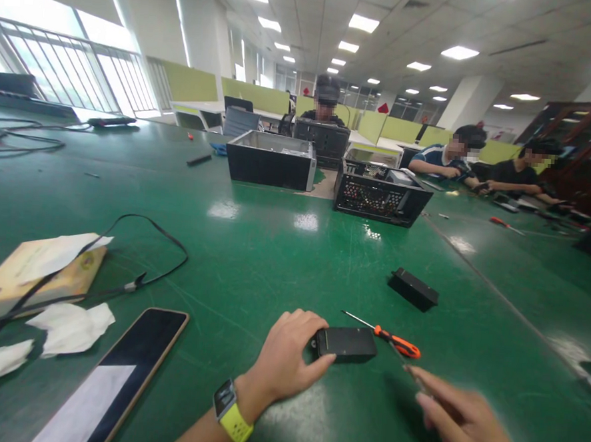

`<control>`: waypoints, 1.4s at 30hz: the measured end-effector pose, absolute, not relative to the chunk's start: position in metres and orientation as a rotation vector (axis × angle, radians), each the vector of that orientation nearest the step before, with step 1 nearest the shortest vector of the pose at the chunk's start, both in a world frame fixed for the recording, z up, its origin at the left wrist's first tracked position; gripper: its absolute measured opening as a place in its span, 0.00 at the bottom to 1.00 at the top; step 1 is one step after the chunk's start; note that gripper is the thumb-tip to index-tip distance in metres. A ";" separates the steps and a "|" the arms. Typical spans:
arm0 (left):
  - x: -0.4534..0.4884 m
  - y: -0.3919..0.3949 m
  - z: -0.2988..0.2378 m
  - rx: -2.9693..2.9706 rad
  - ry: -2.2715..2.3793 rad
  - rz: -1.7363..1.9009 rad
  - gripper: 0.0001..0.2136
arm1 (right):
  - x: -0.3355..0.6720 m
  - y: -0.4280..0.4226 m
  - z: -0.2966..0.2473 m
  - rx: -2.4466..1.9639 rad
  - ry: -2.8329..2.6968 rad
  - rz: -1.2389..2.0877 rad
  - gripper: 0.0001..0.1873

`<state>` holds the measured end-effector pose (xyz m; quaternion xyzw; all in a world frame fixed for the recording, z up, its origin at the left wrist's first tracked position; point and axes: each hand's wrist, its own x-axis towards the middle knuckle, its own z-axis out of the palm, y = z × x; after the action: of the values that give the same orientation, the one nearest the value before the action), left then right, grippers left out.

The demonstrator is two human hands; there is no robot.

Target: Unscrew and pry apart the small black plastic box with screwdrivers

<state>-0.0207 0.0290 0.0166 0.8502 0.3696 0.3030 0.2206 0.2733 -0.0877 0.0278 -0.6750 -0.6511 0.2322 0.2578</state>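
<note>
My left hand (287, 354), with a yellow-strapped watch (233, 414) on the wrist, grips one end of a small black rectangular box (351, 344) lying on the green table (253, 265). Thumb and fingers sit on either side of that end. To the right, my right hand (468, 421) pinches a thin metal tool (410, 371), its tip pointing toward the box's right end. Blur hides the tool's exact kind. An orange-and-black screwdriver (398, 343) lies just behind the tool, its shaft beyond the box. Farther back rests a second black box (413, 289).
On the left lie a phone (136, 365), crumpled tissues (76, 327), a tissue packet (67, 270) and a black cable (167, 230). Open computer cases (272, 163) (382, 193) stand at the back. Other people sit across the table and at the right.
</note>
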 end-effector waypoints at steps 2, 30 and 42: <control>-0.020 0.029 0.017 2.353 1.028 0.838 0.13 | 0.257 -0.094 0.031 -1.827 -1.838 0.698 0.20; -0.019 0.027 0.017 2.332 1.035 0.851 0.13 | 0.184 -0.072 0.006 -1.577 -0.883 1.561 0.33; -0.018 0.026 0.015 2.297 1.036 0.957 0.11 | 0.177 -0.075 -0.006 -1.733 -1.297 1.363 0.33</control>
<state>-0.0180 0.0265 0.0153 0.8310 0.3750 0.3463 0.2212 0.1766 -0.0753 -0.0059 -0.6488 -0.4856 0.5104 0.2878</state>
